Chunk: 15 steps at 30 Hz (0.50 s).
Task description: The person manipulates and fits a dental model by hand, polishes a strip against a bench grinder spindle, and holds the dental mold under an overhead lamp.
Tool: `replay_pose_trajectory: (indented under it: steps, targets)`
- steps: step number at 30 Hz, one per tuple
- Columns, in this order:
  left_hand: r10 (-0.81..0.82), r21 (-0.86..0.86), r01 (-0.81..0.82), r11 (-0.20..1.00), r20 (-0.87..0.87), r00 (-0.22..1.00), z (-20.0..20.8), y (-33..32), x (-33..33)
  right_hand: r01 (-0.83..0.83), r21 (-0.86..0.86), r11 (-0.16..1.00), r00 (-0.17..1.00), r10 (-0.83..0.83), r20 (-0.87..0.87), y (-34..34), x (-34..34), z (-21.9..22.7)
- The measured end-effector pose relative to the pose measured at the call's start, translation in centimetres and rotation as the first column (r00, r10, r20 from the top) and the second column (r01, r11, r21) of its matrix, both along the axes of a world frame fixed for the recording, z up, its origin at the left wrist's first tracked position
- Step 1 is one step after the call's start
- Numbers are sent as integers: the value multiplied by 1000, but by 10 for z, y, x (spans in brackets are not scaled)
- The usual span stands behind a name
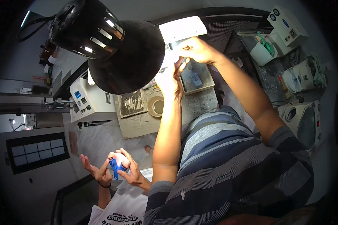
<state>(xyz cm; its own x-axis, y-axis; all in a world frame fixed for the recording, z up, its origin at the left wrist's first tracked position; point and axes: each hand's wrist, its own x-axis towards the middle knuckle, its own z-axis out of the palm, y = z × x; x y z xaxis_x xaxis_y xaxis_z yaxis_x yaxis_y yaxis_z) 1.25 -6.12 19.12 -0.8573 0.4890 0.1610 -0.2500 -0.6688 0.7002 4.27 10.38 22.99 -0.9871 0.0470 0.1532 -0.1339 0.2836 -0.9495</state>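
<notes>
Under the black lamp [127,56], my two hands meet in glaring light over the workbench. My right hand [197,50] is closed in a pinch on something small that I cannot make out. Just below it, my left hand [169,80] has its fingers drawn together, partly hidden by the lamp shade and washed out by the light; what it holds is not clear. Below my right hand lies a shallow tray [210,79] with a small blue-grey block [196,80] in it. A white box-shaped device [182,28] stands just beyond my hands.
A beige ring-shaped dish [149,108] and a smeared slab [133,103] lie on the bench, beside a white control box [92,101]. At lower left, another person's hands hold a blue perforated impression tray [117,167] with pale material. A white bin [260,54] and machines [300,120] line the right.
</notes>
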Motion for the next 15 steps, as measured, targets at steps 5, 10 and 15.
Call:
replay_pose_trajectory:
  steps: [5,10,15]
  targets:
    - [16,6,-16,1000,5,1000,0,0,0,-18,20,1000,1000,18,-4,-1,0,5]
    - [49,-33,-50,998,-14,999,3,1,2,-17,4,1000,1000,17,1,1,0,3]
    - [84,-62,-86,994,-29,996,6,1,4,-10,-37,999,998,12,53,-2,1,5]
